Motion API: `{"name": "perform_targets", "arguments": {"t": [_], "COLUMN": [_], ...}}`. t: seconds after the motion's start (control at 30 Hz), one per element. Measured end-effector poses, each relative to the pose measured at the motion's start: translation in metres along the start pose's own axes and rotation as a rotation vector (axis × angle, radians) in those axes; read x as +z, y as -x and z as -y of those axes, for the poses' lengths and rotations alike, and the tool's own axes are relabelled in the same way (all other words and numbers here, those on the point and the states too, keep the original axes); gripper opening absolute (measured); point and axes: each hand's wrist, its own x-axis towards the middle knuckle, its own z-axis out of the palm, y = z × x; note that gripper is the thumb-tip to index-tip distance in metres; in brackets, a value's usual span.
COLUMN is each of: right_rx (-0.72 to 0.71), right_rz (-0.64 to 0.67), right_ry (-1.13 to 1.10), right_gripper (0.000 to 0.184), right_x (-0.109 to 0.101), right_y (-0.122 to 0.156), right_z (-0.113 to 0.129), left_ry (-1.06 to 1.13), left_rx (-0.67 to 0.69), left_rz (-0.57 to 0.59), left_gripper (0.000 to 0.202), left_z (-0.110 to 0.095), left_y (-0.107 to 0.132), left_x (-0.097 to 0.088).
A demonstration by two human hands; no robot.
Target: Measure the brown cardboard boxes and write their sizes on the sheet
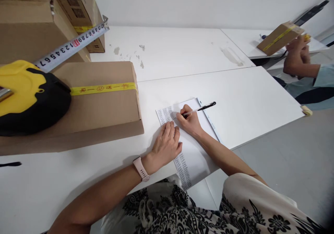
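Note:
My right hand (190,121) is closed around a black and white pen (200,108), its tip touching a printed sheet of paper (191,157) that lies on the white table (247,102). My left hand (167,145) lies flat on the sheet's left edge with fingers stretched out, a pink watch on its wrist. A column of small print runs down the sheet's left side, and the sheet hangs over the table's near edge.
A yellow and black tape measure (28,96) with its blade pulled out rests on a taped cardboard box (104,105) at the left. More boxes (31,29) stack behind. At the far right, another person's hands (297,56) hold a small cardboard box (280,36).

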Motion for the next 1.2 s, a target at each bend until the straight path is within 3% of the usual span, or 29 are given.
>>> {"name": "perform_targets", "arguments": {"t": [0.83,0.97,1.03,1.2], "right_rx": [0.001,-0.108,-0.220,-0.436], "right_rz": [-0.044,-0.176,-0.174,0.000], "right_ry": [-0.003,0.060,0.181,0.473], "right_gripper": [0.029,0.020,0.010,0.038], "right_x": [0.000,-0.007,-0.013,-0.022], "right_y": [0.000,-0.011,-0.019,-0.034], "right_z": [-0.001,-0.013,-0.021,-0.039], "left_ry": [-0.025,0.010,0.032,0.051], "left_rx": [0.008,0.007,-0.001,-0.002], "left_rz": [0.006,0.019,0.022,-0.072], "left_gripper": [0.056,0.056,0.055,0.054], "left_z": [0.000,0.000,0.000,0.002], "left_y": [0.000,0.001,0.001,0.003], "left_x": [0.000,0.002,0.004,0.007]}}
